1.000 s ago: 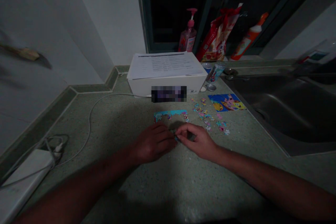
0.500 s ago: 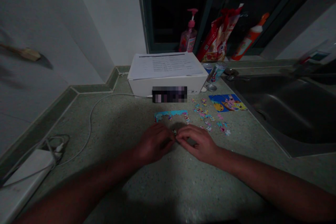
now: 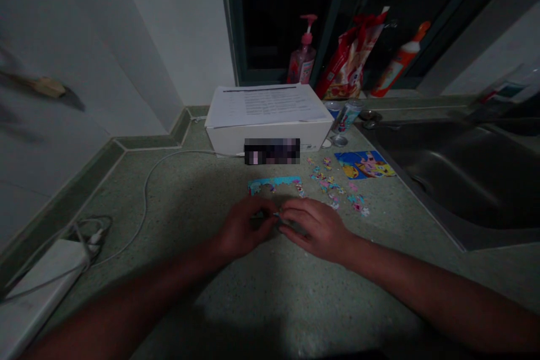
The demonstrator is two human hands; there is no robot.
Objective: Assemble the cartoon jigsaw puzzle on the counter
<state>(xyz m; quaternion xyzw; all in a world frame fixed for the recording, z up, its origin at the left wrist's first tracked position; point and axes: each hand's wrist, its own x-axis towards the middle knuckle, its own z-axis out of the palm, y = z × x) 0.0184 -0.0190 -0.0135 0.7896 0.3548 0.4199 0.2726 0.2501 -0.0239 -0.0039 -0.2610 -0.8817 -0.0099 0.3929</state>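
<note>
Pretty dim shot, but the left hand (image 3: 247, 230) and right hand (image 3: 314, 228) are curled in close over a speckled green stone countertop (image 3: 189, 219), fingertips almost meeting around a tiny blue cardboard jigsaw piece (image 3: 277, 215). Can't tell which fingers actually have hold of it. Just above sits a teal-edged strip of joined puzzle pieces (image 3: 274, 183), with colourful loose pieces (image 3: 333, 185) scattered to the right and a bright blue cartoon picture card (image 3: 365, 165) beyond them, probably kept there for reference.

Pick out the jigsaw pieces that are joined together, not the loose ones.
The blue-edged strip beyond the left hand: it forms one connected row, whereas the loose pieces lie scattered to its right.
</note>
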